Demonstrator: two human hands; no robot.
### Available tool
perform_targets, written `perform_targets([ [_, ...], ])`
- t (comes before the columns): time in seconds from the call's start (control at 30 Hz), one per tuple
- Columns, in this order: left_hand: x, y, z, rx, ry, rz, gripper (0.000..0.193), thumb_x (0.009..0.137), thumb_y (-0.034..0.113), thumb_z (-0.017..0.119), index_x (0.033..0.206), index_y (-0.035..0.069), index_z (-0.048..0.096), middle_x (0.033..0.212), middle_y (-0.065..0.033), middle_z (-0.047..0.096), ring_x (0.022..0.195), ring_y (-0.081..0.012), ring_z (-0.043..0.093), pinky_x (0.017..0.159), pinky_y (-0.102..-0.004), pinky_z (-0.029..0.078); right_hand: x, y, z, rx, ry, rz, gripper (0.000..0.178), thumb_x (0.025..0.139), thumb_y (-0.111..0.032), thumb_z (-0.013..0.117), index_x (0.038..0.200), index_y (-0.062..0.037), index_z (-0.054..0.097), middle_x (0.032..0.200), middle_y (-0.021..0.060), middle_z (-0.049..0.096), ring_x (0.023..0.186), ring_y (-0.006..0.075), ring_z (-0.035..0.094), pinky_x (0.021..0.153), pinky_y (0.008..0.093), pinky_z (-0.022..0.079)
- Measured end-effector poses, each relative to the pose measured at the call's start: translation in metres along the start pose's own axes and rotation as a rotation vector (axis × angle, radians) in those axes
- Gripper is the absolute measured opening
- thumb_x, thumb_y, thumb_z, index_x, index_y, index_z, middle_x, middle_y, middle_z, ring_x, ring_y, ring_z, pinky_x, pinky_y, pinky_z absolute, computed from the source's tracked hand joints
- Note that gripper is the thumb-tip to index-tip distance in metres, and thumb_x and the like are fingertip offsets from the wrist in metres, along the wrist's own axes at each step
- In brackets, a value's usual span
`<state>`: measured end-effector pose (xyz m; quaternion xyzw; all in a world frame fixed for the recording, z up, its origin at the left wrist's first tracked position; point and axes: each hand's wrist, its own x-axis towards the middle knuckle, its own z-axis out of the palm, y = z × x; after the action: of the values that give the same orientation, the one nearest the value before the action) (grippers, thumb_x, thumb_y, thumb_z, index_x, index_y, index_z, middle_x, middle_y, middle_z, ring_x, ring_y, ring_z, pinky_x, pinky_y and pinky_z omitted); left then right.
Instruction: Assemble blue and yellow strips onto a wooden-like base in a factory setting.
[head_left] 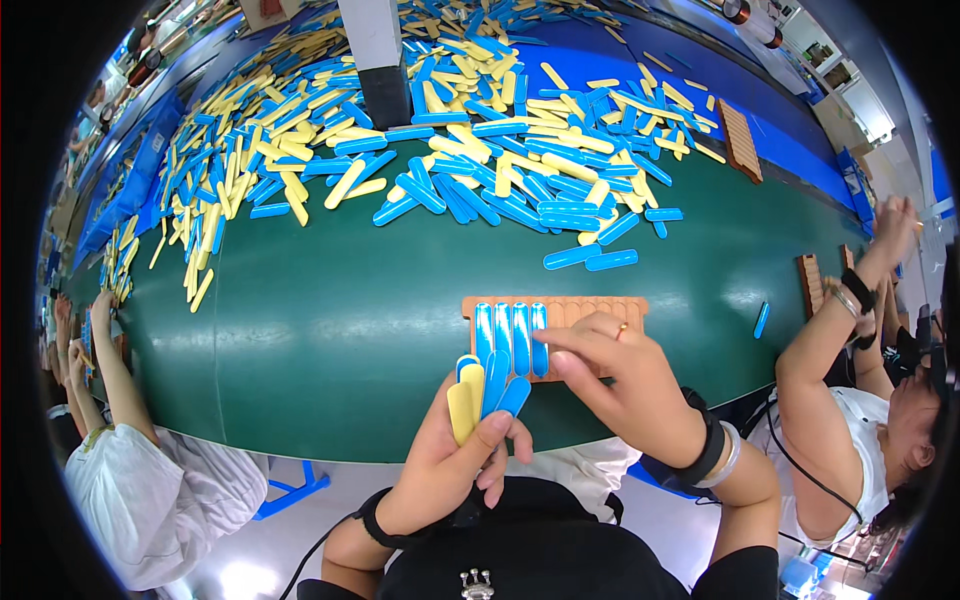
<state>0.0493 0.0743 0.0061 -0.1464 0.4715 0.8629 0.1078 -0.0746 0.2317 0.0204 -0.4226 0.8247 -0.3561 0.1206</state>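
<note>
A fan of several flat, round-ended strips [494, 378], some blue and some yellow, is in my left hand [455, 450], closed around their lower ends. In front of it lies an orange-brown grooved tray [640, 305] with blue strips side by side in its left slots. My right hand [630, 375] is over the tray's right part, palm down. Its index fingertip touches the rightmost blue strip [540, 325], which lies flat in its slot; the thumb is a little apart. The hand covers some of the slots on the right.
A large pile of blue and yellow strips [480, 140] spreads over the far side of the green table [330, 330], around a post [380, 70]. Another grooved tray [740, 140] lies at the far right. One loose strip [762, 320] lies nearer. People work at both sides.
</note>
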Motion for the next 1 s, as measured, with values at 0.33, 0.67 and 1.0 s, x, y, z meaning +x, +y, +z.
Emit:
perform_targets([
  [0.33,0.0,-0.002,0.006,-0.079,-0.112,-0.037,0.024,0.096,0.024,0.047,0.11,0.006,0.041,0.067,-0.0034,0.049,0.042,-0.0034,0.034,0.037,-0.017,0.025,-0.006,-0.008,-0.003,1.241,-0.328,0.439,0.019,0.083,-0.004,0.065,0.097,-0.0021,0.053,0.09,0.0063,0.063,0.077,0.0099,0.061,0.068,0.0226,0.05],
  [0.67,0.003,-0.009,0.0,-0.153,0.038,-0.141,0.014,0.097,0.02,0.043,0.105,0.008,0.041,0.07,0.0017,0.038,0.05,-0.0028,0.027,0.043,-0.017,0.023,0.031,0.049,-0.011,-0.258,-0.078,-0.191,0.034,0.074,-0.014,0.072,0.102,-0.0086,0.054,0.078,0.0049,0.053,0.075,0.0186,0.055,0.067,0.0312,0.044],
  [1.0,0.002,0.002,0.004,-0.01,-0.011,-0.16,0.017,0.096,0.013,0.043,0.11,0.004,0.041,0.062,-0.0014,0.04,0.046,-0.0043,0.031,0.04,-0.0183,0.026,0.052,0.049,-0.01,0.174,-0.147,0.071,0.025,0.08,-0.007,0.065,0.103,-0.0068,0.054,0.071,0.0052,0.053,0.064,0.0141,0.053,0.057,0.0264,0.042],
])
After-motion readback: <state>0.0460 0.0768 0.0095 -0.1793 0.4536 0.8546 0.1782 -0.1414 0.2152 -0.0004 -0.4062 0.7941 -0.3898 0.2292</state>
